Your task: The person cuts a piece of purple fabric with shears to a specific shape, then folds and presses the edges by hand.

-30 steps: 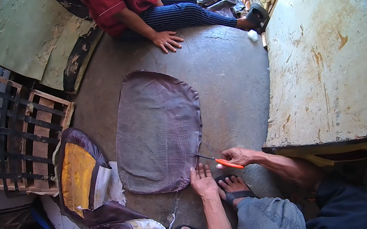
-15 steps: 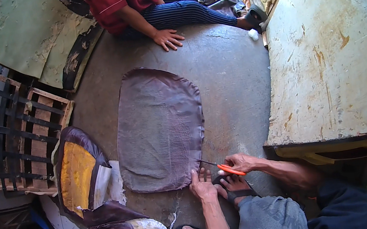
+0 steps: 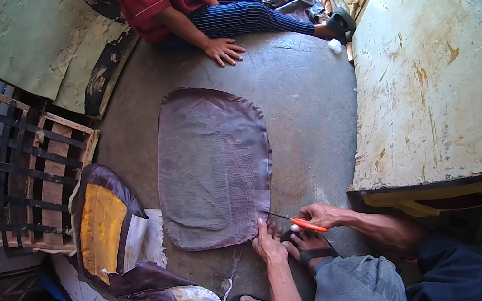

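A large dark purple-brown sheet of leatherette [image 3: 211, 161] with rounded corners and a worn greyish middle lies flat on the floor. At its near right corner my left hand [image 3: 270, 248] pinches the edge, thumb on top. My right hand [image 3: 322, 214] grips orange-handled scissors [image 3: 308, 224]. Their dark blades point left and reach the sheet's right edge, just above my left thumb. Whether the blades are parted is too small to tell. My sandalled foot [image 3: 309, 243] rests behind the scissors.
Across the sheet sits another person, one hand [image 3: 224, 50] flat on the floor. A purple cover piece with yellow padding [image 3: 102, 226] lies at left, beside a wooden frame with black webbing [image 3: 50, 180]. A worn pale panel [image 3: 430, 70] stands at right. Scraps [image 3: 293, 0] are piled at the back.
The leatherette sheet has shifted slightly right, its near edge a little farther away. My left hand has edged up along its corner. The scissors have moved slightly right with my right hand.
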A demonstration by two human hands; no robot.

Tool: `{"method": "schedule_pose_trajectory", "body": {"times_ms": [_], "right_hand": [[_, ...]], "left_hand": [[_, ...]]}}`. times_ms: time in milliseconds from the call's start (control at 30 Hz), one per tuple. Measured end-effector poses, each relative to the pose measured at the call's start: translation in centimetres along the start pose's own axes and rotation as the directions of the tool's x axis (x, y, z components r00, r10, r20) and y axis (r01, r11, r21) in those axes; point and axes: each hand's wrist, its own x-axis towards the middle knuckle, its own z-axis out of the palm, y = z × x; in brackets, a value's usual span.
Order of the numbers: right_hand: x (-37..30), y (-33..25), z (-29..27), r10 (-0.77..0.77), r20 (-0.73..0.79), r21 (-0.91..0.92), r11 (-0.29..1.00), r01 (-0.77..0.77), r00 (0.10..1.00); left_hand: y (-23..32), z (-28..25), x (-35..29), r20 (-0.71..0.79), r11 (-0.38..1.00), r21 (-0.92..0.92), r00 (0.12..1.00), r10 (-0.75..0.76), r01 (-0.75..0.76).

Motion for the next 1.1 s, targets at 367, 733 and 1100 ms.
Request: {"method": "schedule_pose_trajectory", "body": {"times_ms": [367, 733, 1100], "right_hand": [[-1.3, -0.5, 0.5, -0.009, -0.02, 0.175, 0.985, 0.013, 1.0], [-0.3, 0.0, 0.5, 0.017, 0.007, 0.037, 0.999, -0.018, 1.0], [-1.8, 0.4, 1.3, 0.0, 0.019, 0.238, 0.971, -0.005, 1.0]], "left_hand": [[-0.2, 1.7, 0.6, 0.127, 0.977, -0.01, 0.969, 0.211, -0.211], [-1.2, 0.1, 0.9, 0.035, 0.992, 0.054, 0.993, 0.112, -0.114], [0.4, 1.5, 0.2, 0.142, 0.969, 0.025, 0.96, 0.241, -0.247]]}}
